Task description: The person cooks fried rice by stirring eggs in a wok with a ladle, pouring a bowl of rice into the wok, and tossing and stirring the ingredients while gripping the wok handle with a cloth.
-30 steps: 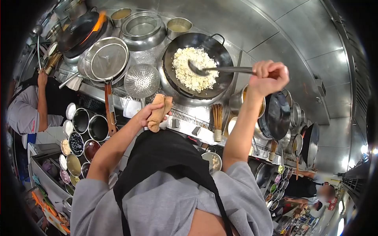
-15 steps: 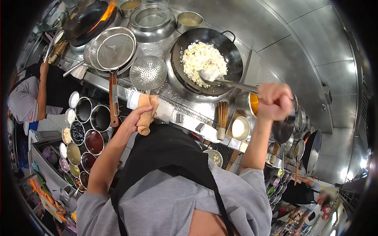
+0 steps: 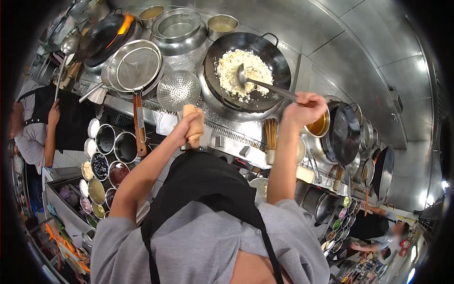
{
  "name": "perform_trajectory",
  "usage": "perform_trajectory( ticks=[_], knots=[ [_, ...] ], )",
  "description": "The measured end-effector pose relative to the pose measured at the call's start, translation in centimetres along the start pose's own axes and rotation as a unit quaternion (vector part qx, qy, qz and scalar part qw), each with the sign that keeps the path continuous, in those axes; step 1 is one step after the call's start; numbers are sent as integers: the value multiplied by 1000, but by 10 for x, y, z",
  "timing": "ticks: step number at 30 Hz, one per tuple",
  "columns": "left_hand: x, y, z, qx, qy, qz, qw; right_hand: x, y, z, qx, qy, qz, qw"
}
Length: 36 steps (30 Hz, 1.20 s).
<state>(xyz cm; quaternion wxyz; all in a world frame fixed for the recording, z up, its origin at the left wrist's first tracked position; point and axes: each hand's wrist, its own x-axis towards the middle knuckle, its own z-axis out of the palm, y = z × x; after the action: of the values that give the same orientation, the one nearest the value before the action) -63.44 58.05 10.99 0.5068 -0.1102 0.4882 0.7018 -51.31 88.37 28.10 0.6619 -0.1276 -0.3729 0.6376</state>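
Observation:
My right hand [image 3: 305, 110] is closed round the handle end of a long metal ladle [image 3: 270, 88]. The ladle's bowl rests in white and pale yellow fried rice [image 3: 257, 71] inside a black wok [image 3: 279, 61] on the stove. My left hand [image 3: 185, 128] grips a tan bundle that looks like a folded cloth [image 3: 195, 124], just in front of the range edge. Whether the cloth wraps a handle is hidden. A perforated skimmer [image 3: 178, 90] lies beyond it, left of the wok.
On the left sit a round mesh strainer [image 3: 137, 68] and a flaming wok [image 3: 101, 35], near a co-worker [image 3: 35, 123]. Several seasoning pots [image 3: 105, 138] stand below them. To the right are a bamboo brush [image 3: 270, 137], a pot of orange liquid [image 3: 318, 127] and a dark wok [image 3: 344, 132].
My right hand has moved left and slightly up, shifting the ladle bowl up within the rice. My left hand and the cloth have moved right and a little up.

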Motion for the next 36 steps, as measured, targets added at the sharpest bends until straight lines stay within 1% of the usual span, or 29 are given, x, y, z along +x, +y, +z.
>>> perform_trajectory(
  ticks=[2, 3, 4, 6, 7, 8, 10, 11, 12, 13, 14, 15, 17, 19, 20, 22, 23, 24, 25, 26, 27, 28, 29, 30, 32, 33, 34, 35, 36],
  knots=[
    [22, 11, 33, -19, -32, -36, 999, -64, -24, 61, -40, -91, -28, 995],
    [35, 15, 49, -14, -62, -48, 997, -96, -22, 71, -64, -170, -60, 981],
    [50, 19, 65, -6, -94, -60, 994, -112, -20, 76, -87, -247, -95, 960],
    [86, 14, 90, -10, -65, -87, 994, -102, 28, 55, -217, -291, -112, 925],
    [146, -5, 75, -12, -131, -118, 984, -80, 45, 55, -139, -284, -64, 947],
    [137, 1, 100, -4, -75, -137, 988, -54, 41, 60, -173, -270, -74, 944],
    [162, -15, 108, 1, -11, -80, 997, -23, -1, 79, -32, -209, 54, 976],
    [151, -11, 119, -9, 72, -48, 996, -14, -23, 84, -15, -225, 48, 973],
    [146, -12, 120, -20, 39, -57, 997, -11, -38, 84, 0, -237, 45, 971],
    [140, -14, 118, -25, 9, -70, 997, -12, -38, 81, -41, -206, 55, 976],
    [132, -20, 115, -29, -21, -86, 996, -10, -33, 69, -40, -198, 58, 978],
    [125, -24, 121, -73, -28, -99, 992, 0, -19, 54, -36, -190, 60, 979],
    [73, 6, 146, -37, -38, -174, 983, 36, -8, 40, -33, -185, 53, 981],
    [8, 40, 159, -35, -27, -240, 970, 42, -45, 51, 14, -208, 128, 970],
    [10, 40, 154, -45, -29, -221, 974, 42, -56, 60, 41, -223, 161, 961],
    [20, 29, 137, -59, -36, -189, 980, 2, -49, 66, 20, -216, 114, 969],
    [67, -16, 83, -35, -238, -92, 966, -20, -40, 72, 9, -212, 87, 973],
    [69, -41, 73, -50, -130, -49, 989, -36, -17, 65, -34, -225, 21, 973],
    [72, -52, 57, -5, -105, -52, 993, -39, 2, 51, -52, -301, -41, 951],
    [90, -77, 36, -9, -100, -16, 995, -45, -4, 53, -108, -370, -118, 915],
    [100, -94, 17, -18, -120, -65, 990, -45, -15, 55, -128, -413, -134, 892],
    [81, -92, 19, -23, -85, -145, 986, -42, -23, 61, -147, -457, -151, 864],
    [84, -104, 14, 6, -41, -170, 985, -32, -23, 69, -133, -460, -145, 866],
    [88, -117, 9, 32, 2, -196, 980, -12, -18, 71, -134, -455, -87, 876],
    [-16, -35, 104, -46, -31, -187, 981, 39, -3, 79, -33, -374, 148, 915],
    [-9, -17, 119, -77, -36, -224, 971, 52, -5, 92, -45, -271, 181, 944],
    [-7, 15, 135, -129, -67, -213, 966, 52, -3, 102, -56, -274, 169, 945],
    [28, 12, 121, -119, -135, -187, 966, 49, 1, 114, -65, -280, 155, 945],
    [67, -8, 96, -108, -202, -161, 960, 45, 6, 122, -75, -284, 143, 945]
  ],
)
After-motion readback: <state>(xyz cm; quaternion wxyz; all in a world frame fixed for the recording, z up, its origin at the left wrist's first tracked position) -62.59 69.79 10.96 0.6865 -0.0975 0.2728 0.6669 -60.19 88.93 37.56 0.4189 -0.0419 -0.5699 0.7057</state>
